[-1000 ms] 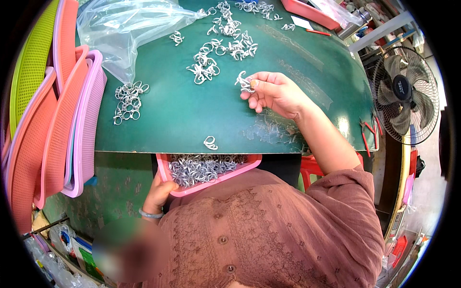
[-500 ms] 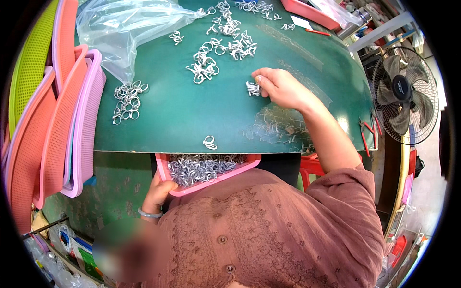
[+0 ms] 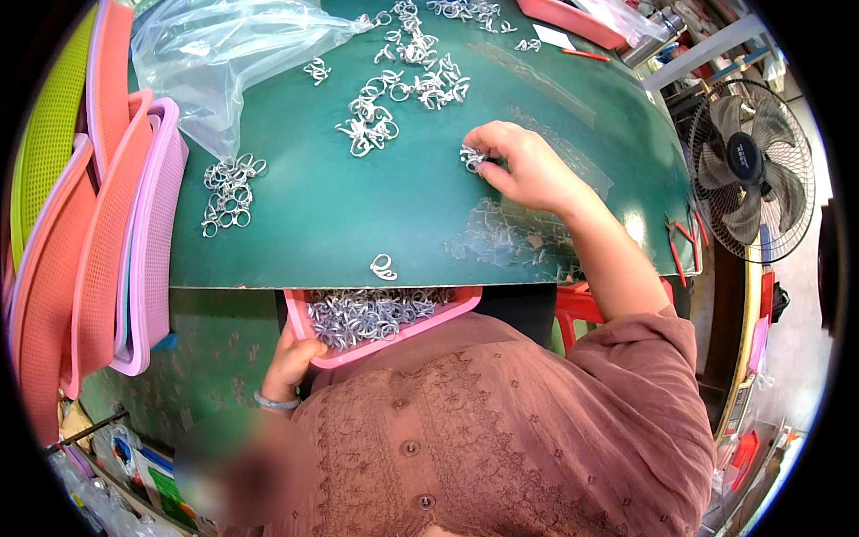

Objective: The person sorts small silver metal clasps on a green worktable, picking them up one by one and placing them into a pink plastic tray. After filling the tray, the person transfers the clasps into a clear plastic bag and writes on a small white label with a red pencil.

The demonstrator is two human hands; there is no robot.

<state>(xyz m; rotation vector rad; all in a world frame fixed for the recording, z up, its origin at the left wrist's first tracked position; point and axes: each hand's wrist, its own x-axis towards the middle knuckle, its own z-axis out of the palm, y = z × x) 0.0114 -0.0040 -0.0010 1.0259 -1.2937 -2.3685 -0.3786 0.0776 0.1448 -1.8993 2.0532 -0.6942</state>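
My left hand (image 3: 291, 362) grips the left end of a pink plastic basket (image 3: 398, 347), thumb over its rim. The basket, full of small silver metal rings (image 3: 358, 320), sits on my lap, partly under the table edge. On the green tabletop (image 3: 313, 224), my right hand (image 3: 519, 166) curls its fingers and thumb around a small bunch of silver rings (image 3: 472, 159). A few rings (image 3: 383, 267) lie near the front edge. Larger clusters lie at the left (image 3: 231, 192) and farther back (image 3: 371, 121).
A clear plastic bag (image 3: 215, 72) covers the far left of the table. Coloured perforated baskets (image 3: 157, 233) stand stacked on the left. Red-handled pliers (image 3: 677, 246) lie at the right edge, beside a black fan (image 3: 750, 161). A pink tray (image 3: 573, 22) and red pen (image 3: 586, 55) are at the far right.
My right hand's fingers have shifted around the bunch of rings, with the thumb now farther from the fingertips. My left hand keeps its hold on the basket. The view has moved slightly.
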